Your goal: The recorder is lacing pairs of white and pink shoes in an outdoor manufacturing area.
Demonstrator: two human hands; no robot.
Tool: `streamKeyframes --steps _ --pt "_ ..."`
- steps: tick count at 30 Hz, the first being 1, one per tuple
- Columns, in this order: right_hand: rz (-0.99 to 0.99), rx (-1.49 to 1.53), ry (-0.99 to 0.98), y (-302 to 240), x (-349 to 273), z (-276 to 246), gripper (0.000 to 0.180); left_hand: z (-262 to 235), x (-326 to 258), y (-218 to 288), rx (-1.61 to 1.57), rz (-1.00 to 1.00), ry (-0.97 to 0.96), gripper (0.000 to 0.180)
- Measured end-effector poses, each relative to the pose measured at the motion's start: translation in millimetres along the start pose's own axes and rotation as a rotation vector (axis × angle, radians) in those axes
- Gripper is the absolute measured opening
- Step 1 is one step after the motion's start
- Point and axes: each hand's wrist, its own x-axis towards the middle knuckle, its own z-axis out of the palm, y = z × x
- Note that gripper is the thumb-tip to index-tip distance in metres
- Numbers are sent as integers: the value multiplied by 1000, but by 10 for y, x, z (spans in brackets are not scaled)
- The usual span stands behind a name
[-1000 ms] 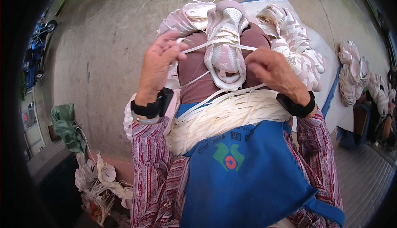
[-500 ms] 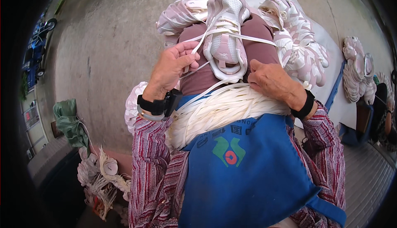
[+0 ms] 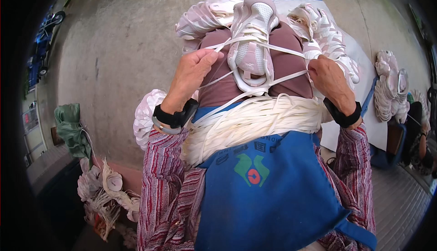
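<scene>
White lace [image 3: 277,47] pulled taut across sneaker [image 3: 253,41] on lap: left hand [image 3: 193,71] pinching 1 end shut, right hand [image 3: 330,78] closed around other, tensioning.

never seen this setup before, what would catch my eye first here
At centre top, a white shoe upper lies on the person's lap, with a white lace stretched across it between the left hand and the right hand. Just below, a thick bundle of white laces lies over the bright blue apron. More pale shoe uppers are piled behind on the concrete floor.
</scene>
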Motion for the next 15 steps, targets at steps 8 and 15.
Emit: streamKeyframes --steps 8,15 --pt "-270 197 -93 -473 37 197 9 56 141 -71 249 207 71 31" --pt "-410 322 19 -374 165 258 7 60 220 2 379 178 126 29"
